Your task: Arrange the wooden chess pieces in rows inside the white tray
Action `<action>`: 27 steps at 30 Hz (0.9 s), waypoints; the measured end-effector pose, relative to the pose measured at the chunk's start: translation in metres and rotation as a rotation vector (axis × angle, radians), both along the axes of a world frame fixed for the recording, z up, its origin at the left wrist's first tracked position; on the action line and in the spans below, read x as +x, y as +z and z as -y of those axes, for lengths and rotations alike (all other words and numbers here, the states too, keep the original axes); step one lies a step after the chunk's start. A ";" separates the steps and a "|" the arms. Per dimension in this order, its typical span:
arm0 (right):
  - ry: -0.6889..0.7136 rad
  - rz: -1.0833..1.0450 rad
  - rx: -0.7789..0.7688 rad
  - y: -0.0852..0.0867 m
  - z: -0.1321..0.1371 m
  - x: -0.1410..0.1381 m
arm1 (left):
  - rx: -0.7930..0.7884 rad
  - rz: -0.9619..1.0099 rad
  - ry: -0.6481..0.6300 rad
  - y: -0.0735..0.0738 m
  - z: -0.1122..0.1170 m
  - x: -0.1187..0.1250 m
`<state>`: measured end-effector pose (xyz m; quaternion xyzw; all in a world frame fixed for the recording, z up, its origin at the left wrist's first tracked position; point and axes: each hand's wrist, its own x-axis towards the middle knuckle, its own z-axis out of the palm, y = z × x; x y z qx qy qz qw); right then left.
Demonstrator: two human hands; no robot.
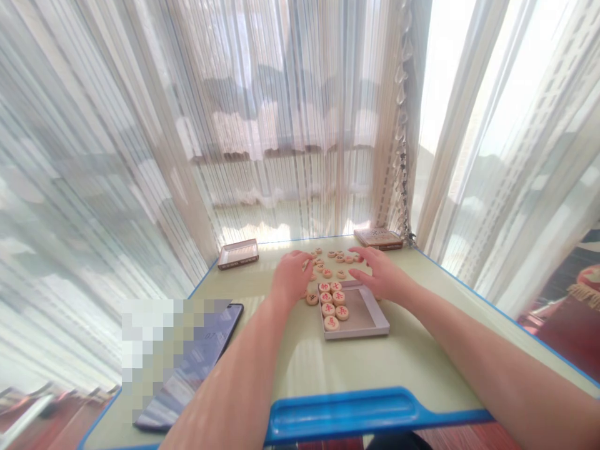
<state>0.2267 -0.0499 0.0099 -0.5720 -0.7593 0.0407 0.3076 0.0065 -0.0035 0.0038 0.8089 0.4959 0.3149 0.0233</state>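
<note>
A shallow box tray [382, 319] stands on the table. Two columns of round xiangqi pieces with red characters [339, 298] lie along its left side; bare bottom shows on the right. Loose xiangqi pieces [327, 273] are scattered beyond the tray, between my hands. My left hand [291, 276] hovers by the left edge of these pieces, thumb and index finger a little apart, its other fingers mostly hidden. Over the tray's far right corner, my right hand [382, 273] has thumb and fingers spread, with nothing seen between them. One dark-marked piece [312, 299] sits just outside the tray's left wall.
A tablet-like device [206, 356] lies at the left front. An open box lid [238, 254] stands at the far left, and a flat box [377, 238] at the far right. The table [300, 369] has a blue rim with a molded groove; curtains hang behind it.
</note>
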 end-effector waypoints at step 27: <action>0.027 0.001 -0.070 -0.024 -0.029 0.010 | -0.121 -0.073 -0.020 -0.010 -0.003 -0.004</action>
